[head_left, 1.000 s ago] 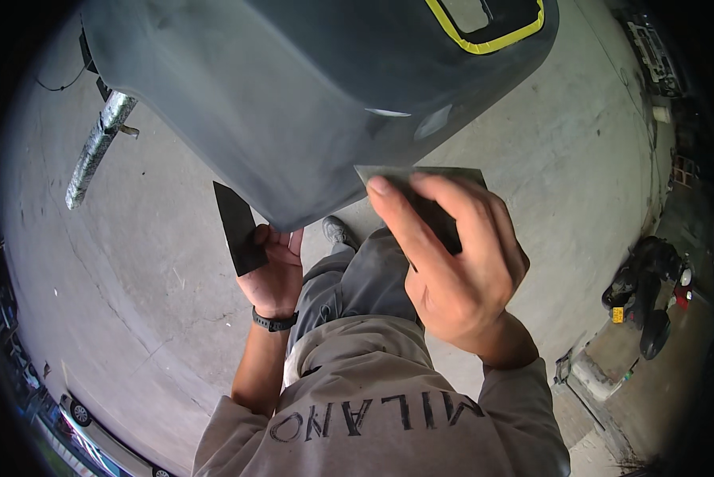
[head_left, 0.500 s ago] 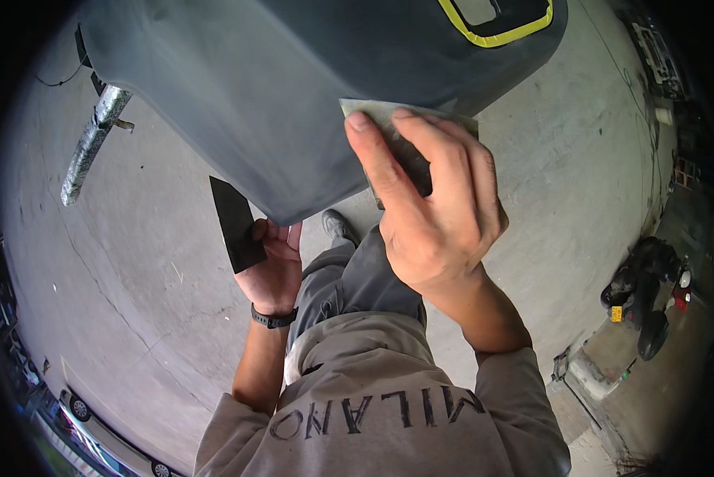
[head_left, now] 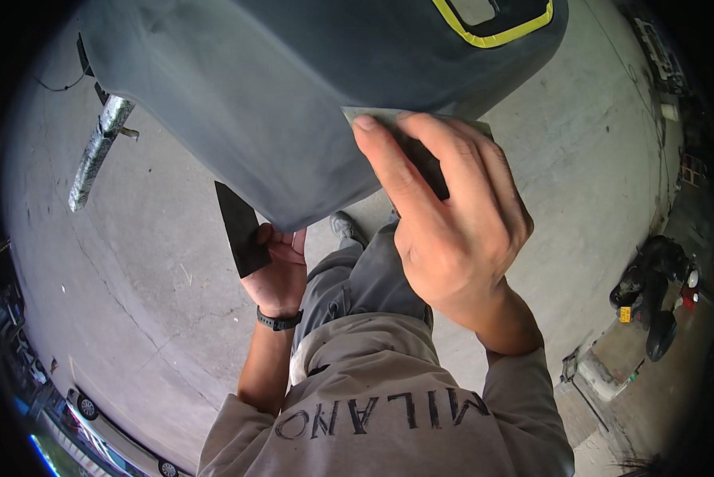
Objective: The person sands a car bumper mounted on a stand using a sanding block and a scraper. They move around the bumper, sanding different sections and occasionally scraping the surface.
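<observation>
A large grey bumper-like panel [head_left: 238,103], smooth and matte with a dusty sheen, fills the upper middle. My right hand [head_left: 456,211] presses a piece of sandpaper [head_left: 424,167] against its lower right edge. The index finger and thumb side lie along the sheet's dusty grey top, and the palm side is hidden. Below the panel's lower corner, my left hand [head_left: 277,274] is palm up, its thumb holding a thin, stiff dark sheet [head_left: 238,230] that looks like sandpaper. The left fingertips are at or just behind the panel's corner; contact cannot be told.
Yellow tape [head_left: 504,36] rims an opening in the panel. A foil-wrapped tube [head_left: 98,151] sticks out at the left above the concrete floor [head_left: 158,254]. Far right are a dark motorcycle-like object [head_left: 651,290] and a low ledge [head_left: 603,374]; a white car [head_left: 118,441] is lower left.
My right hand and its sandpaper have shifted slightly right and down along the panel. The whole view has drifted a little; my left hand keeps its place at the panel's corner.
</observation>
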Demonstrator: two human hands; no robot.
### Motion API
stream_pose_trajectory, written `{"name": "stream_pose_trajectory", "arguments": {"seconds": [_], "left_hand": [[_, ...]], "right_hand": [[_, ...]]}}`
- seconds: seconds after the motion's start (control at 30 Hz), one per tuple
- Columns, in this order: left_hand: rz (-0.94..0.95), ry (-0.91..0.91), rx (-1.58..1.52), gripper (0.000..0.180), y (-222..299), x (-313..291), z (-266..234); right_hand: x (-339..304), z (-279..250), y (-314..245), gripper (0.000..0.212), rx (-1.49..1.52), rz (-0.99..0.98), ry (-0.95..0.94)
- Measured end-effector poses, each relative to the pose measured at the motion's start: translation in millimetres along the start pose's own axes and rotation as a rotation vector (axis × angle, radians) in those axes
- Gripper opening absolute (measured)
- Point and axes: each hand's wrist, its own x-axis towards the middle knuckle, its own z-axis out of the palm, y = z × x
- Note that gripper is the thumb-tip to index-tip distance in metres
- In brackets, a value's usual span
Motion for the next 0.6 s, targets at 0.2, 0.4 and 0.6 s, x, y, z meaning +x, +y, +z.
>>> {"name": "stream_pose_trajectory", "arguments": {"seconds": [0.2,0.4,0.6], "left_hand": [[0.001,0.036,-0.025,0.036,0,0,-2],[-0.011,0.057,0.066,0.036,1,-3,7],[0.055,0.200,0.126,0.037,-1,-2,19]], "right_hand": [[5,-5,-3,0.051,0.045,0.015,-0.090],[1,-63,-12,0.035,0.181,0.015,-0.048],[-39,-58,28,0.030,0.213,0.098,-0.161]]}}
